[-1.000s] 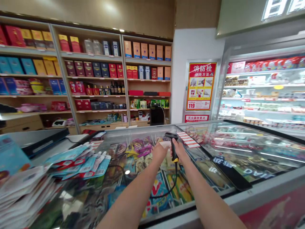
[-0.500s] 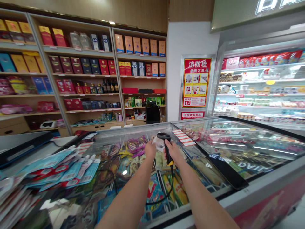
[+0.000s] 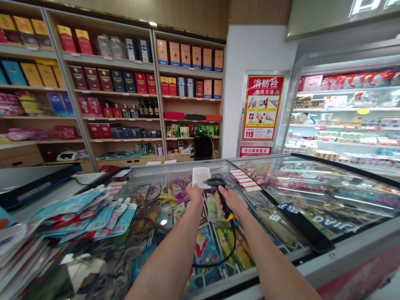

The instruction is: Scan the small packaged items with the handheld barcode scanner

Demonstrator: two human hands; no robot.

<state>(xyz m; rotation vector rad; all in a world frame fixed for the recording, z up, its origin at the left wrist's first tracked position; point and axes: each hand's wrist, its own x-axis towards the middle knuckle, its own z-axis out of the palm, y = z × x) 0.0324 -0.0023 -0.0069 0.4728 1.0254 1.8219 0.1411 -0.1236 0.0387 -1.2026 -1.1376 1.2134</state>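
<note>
Both hands are stretched out over the glass-topped freezer (image 3: 143, 171). My left hand (image 3: 195, 194) is closed on a small, flat, whitish packet (image 3: 200, 174), held up by its lower edge; its print is too small to read. My right hand (image 3: 229, 201) is wrapped round the handle of a black barcode scanner (image 3: 215, 182) with a yellow ring at its base. The scanner's head points left at the packet, close to its face. From the handle a black cable (image 3: 233, 241) loops down and back to the left over the glass.
At left on the glass lie blue-and-red spouted pouches (image 3: 103, 216) and a stack of white packets (image 3: 21, 258). A black-edged device (image 3: 34, 183) stands behind them. Shelves of boxes (image 3: 118, 79) line the back; a lit chiller (image 3: 346, 112) stands right.
The packet has come upright, its pale flat face now in view beside the scanner head. The scanner has turned slightly toward it. The whole view has shifted a little.
</note>
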